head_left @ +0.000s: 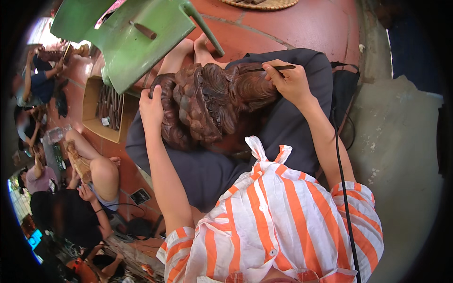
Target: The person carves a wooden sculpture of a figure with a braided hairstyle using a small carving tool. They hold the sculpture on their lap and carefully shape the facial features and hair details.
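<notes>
A dark brown wood carving (196,106) with rounded lumps and finely grooved, wavy parts lies across my lap. My left hand (151,109) is at its left side, thumb up and fingers closed against the lumpy end. In my right hand (289,84) a thin dark stick-like tool (284,67) is pinched between thumb and fingers. That tool points left, over the grooved right end of the carving; I cannot tell whether its tip touches the wood. The tool's exact kind does not show.
A green plastic chair (141,47) stands ahead on the red tile floor, a wooden-handled tool (144,31) on it. Left of it, a cardboard box (100,126) holds several dark rods. Several people sit at left, one near a lighter carving (80,162). A black cable (343,188) hangs at my right.
</notes>
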`<state>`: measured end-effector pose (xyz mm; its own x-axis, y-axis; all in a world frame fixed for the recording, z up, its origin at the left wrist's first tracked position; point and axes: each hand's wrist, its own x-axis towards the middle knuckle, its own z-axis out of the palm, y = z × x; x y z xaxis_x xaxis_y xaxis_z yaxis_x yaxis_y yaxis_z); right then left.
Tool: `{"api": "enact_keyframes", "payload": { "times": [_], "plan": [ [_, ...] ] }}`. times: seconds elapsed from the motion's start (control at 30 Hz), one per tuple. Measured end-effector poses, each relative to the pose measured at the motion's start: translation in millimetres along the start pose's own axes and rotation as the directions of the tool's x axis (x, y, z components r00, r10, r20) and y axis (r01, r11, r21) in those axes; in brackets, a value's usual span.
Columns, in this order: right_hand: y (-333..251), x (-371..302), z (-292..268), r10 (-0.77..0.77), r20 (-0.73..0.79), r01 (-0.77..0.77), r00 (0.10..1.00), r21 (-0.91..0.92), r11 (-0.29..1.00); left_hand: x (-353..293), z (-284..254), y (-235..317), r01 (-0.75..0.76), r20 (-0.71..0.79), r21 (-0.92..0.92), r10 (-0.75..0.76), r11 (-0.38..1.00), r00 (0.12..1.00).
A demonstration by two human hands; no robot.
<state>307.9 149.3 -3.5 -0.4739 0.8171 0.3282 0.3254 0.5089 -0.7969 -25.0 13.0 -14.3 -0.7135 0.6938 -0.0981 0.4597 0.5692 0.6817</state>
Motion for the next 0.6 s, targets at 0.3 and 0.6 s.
{"api": "enact_keyframes", "payload": {
  "times": [0.3,0.6],
  "plan": [
    [20,11,21,-0.166,0.163,0.209,0.972,-0.289,0.934,11,5,-4,0.027,0.035,0.021,-0.028,0.999,0.999],
    [36,20,32,0.036,0.311,0.038,0.95,-0.231,0.972,2,1,5,0.028,0.042,-0.018,-0.028,0.999,0.999]
  ]
}}
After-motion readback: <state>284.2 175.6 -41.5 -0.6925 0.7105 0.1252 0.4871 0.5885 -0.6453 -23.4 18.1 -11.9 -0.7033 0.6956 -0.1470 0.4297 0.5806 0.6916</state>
